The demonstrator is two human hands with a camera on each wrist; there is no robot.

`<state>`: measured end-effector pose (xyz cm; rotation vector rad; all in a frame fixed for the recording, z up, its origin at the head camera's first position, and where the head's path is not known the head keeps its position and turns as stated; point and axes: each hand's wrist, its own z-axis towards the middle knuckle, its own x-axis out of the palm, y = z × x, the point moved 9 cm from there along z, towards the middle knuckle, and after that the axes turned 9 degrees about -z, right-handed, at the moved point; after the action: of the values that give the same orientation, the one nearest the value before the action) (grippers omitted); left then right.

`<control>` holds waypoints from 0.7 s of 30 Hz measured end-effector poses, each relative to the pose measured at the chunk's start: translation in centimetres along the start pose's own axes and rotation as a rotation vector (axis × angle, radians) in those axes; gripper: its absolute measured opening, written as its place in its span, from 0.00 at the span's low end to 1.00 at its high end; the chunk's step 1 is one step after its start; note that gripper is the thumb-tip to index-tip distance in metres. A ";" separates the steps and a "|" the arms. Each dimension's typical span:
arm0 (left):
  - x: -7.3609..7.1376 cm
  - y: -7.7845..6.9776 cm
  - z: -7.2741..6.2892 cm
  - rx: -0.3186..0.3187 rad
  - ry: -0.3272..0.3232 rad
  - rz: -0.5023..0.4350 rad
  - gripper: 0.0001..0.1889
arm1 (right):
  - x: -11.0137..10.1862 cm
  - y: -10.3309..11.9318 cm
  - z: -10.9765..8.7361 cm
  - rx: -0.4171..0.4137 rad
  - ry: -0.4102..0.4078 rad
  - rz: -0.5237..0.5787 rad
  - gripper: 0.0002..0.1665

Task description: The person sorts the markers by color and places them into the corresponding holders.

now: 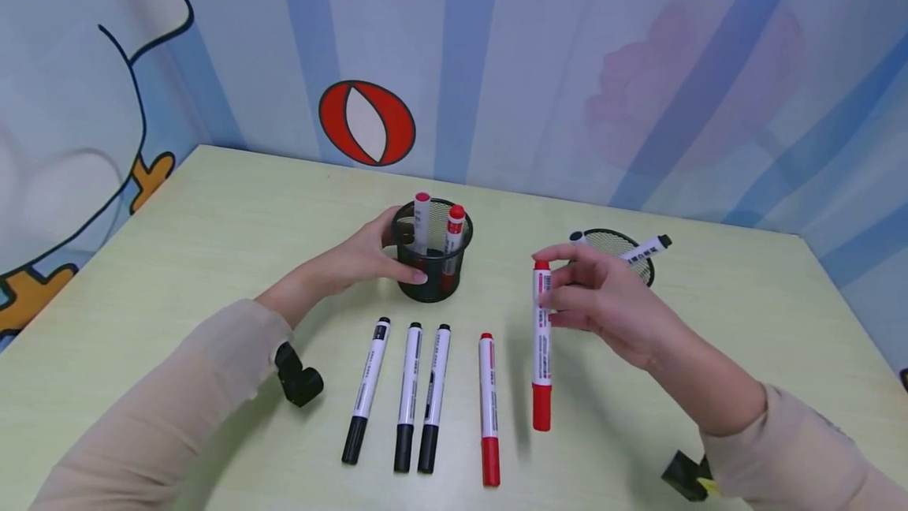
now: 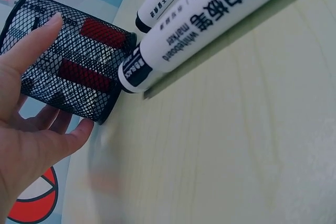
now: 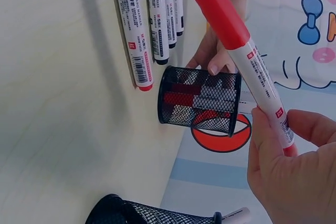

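Observation:
My left hand (image 1: 362,259) grips a black mesh pen cup (image 1: 430,290) from its left side, thumb across the front and fingers behind. Two red markers (image 1: 454,231) stand in that cup, their red ends showing through the mesh in the left wrist view. In my right hand (image 1: 603,294) a red whiteboard marker (image 1: 542,337) is pinched near its upper end. It hangs upright above the table, red cap down. Behind the right hand stands a second mesh cup (image 1: 613,241), partly hidden, with black markers (image 1: 647,249) leaning in it.
On the table (image 1: 248,203) in front of the cups lie several black markers (image 1: 409,397) side by side. Right of them is one red marker (image 1: 489,408). A patterned wall (image 1: 539,85) rises behind the table's back edge.

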<state>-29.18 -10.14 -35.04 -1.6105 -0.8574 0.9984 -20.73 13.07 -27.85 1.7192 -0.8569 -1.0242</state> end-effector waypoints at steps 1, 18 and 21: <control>0.0 0.0 0.0 0.001 0.000 -0.001 0.51 | 0.0 0.2 0.0 -0.007 -0.005 -0.005 0.24; 0.0 0.0 -0.1 0.005 0.006 -0.008 0.51 | -0.3 3.2 0.0 -0.150 -0.093 0.023 0.25; 0.0 0.0 -0.1 0.004 0.009 -0.011 0.51 | -0.1 3.6 0.0 -0.168 -0.092 0.025 0.25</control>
<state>-29.09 -10.14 -35.04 -1.6044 -0.8571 0.9839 -21.17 11.98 -24.49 1.5267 -0.8236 -1.1336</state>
